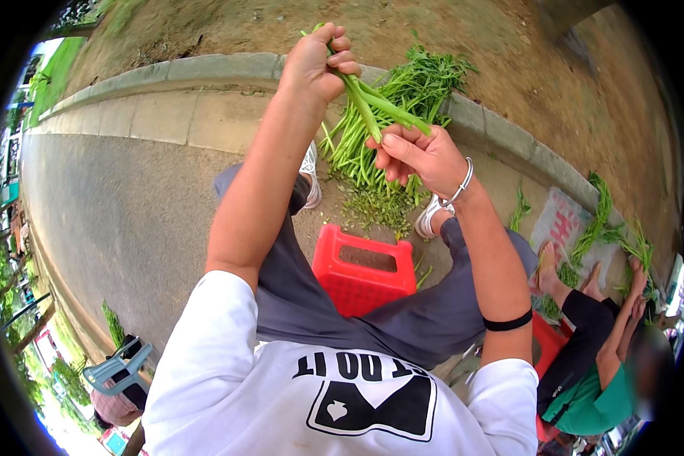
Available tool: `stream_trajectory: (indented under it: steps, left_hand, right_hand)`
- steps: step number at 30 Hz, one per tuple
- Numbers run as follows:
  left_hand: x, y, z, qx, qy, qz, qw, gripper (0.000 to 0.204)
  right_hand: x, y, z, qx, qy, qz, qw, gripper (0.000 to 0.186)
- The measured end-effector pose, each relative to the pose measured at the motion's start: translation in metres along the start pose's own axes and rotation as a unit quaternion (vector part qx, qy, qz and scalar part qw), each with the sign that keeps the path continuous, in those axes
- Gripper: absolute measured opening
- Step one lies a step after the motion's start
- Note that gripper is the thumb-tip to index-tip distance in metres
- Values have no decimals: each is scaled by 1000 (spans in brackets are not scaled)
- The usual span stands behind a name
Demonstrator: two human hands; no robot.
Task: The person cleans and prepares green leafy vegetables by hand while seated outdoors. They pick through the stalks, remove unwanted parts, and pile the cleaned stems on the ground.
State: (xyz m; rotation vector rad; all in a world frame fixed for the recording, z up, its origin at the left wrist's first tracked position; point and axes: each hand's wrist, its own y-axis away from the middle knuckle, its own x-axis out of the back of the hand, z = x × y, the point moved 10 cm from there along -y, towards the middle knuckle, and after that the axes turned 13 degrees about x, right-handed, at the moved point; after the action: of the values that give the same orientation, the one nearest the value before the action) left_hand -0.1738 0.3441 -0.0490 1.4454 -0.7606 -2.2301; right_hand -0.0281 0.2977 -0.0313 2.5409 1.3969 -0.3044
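Observation:
My left hand (317, 62), raised at the upper middle, is closed around the tops of a few long green leafy-vegetable stalks (395, 110). The stalks slant down to my right hand (419, 158), whose thumb and fingers pinch one near its lower end; a steel bangle circles that wrist. Beyond and beneath my hands, a big pile of the same greens (441, 76) lies against the curb, with loose leaves (376, 213) scattered between my shoes.
A red plastic stool (334, 270) stands between my knees. At right, a seated co-worker (593, 395) in green handles greens beside a printed plastic sack (551, 228). Another person sits in a grey-blue chair (110, 372) at lower left. A concrete curb (517, 140) borders dirt ground.

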Motion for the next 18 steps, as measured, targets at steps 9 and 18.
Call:
stream_trajectory:
  steps: [9, 18]
  left_hand:
    - [-2, -1, 2, 12, 21, -47, 999, 20]
    - [-3, -1, 4, 1, 54, -38, 998, 18]
  right_hand:
    - [-6, -3, -10, 58, 39, -20, 997, 25]
    - [5, 0, -9, 82, 76, 39, 993, 24]
